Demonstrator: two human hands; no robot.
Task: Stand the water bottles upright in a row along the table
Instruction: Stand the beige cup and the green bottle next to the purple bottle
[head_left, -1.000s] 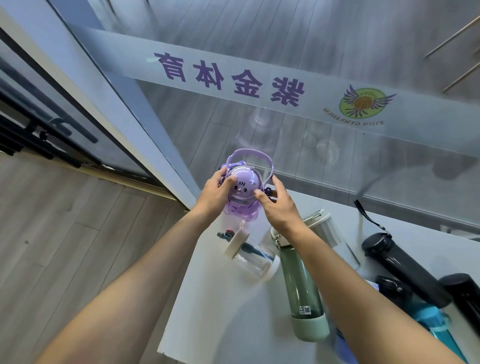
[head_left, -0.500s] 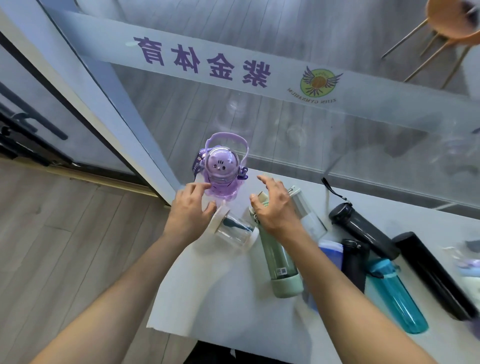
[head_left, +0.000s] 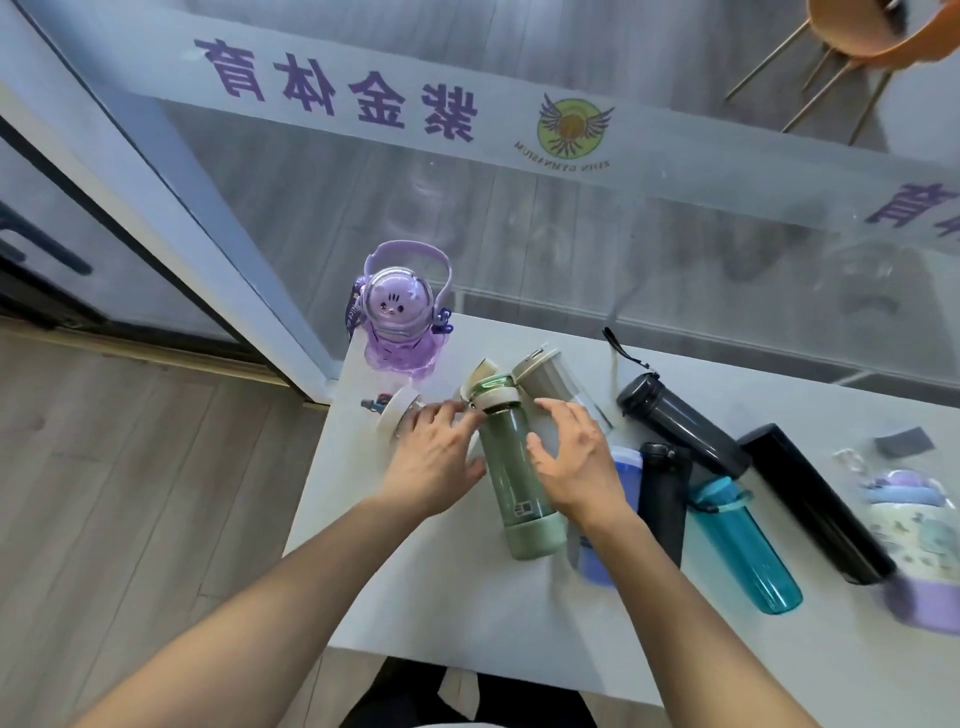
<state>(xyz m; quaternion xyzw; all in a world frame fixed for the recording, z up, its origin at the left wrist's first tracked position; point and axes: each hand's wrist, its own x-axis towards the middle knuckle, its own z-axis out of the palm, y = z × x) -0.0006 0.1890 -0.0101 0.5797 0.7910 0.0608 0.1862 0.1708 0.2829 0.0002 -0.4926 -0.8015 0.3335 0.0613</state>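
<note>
Head view shows the left hand (head_left: 434, 457) and right hand (head_left: 574, 457), fingers spread and not yet clamped, flanking the lying green bottle (head_left: 511, 467) just right of the upright purple bottle (head_left: 397, 312), seemingly to raise it next in line.

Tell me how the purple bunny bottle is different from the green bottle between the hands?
The purple bunny bottle stands upright at the table's far corner; the green bottle lies on its side. The purple one is squat and rounded with a carry handle; the green one is tall and slim. Nobody touches the purple one, while the left hand and right hand flank the green one. Both are see-through.
</note>
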